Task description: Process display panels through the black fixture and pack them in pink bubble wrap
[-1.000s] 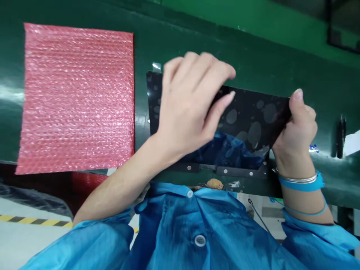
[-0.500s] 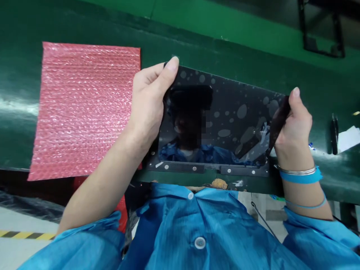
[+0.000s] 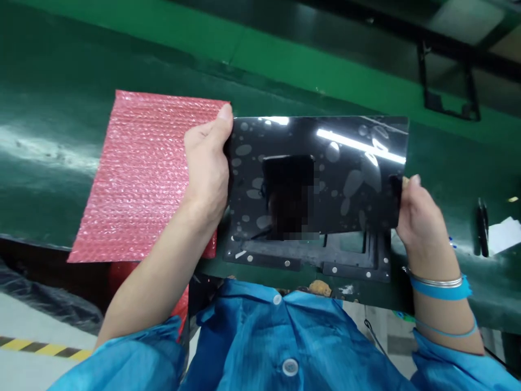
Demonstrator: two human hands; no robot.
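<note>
A glossy black screen panel (image 3: 345,163) is held between my two hands, tilted so that ceiling lights and a dark reflection show in it. Pale oval marks dot its surface. My left hand (image 3: 209,160) grips its left edge, thumb at the upper corner. At the right edge, low down, my right hand (image 3: 423,214) pinches it. Beneath the panel lies a dark frame (image 3: 264,262) with silver round dots along its near strip; most of it is hidden by the panel. Behind my left hand lies a pink bubble-wrap pouch (image 3: 142,179).
The green table (image 3: 443,157) has a chipped near edge. To the right are a black pen-like tool (image 3: 482,228) and a white paper piece (image 3: 504,237). A black bracket (image 3: 451,111) stands at the back right.
The screen panel has levelled out and its near edge has lifted, uncovering more of the frame below. My right hand has moved lower along the panel's right edge.
</note>
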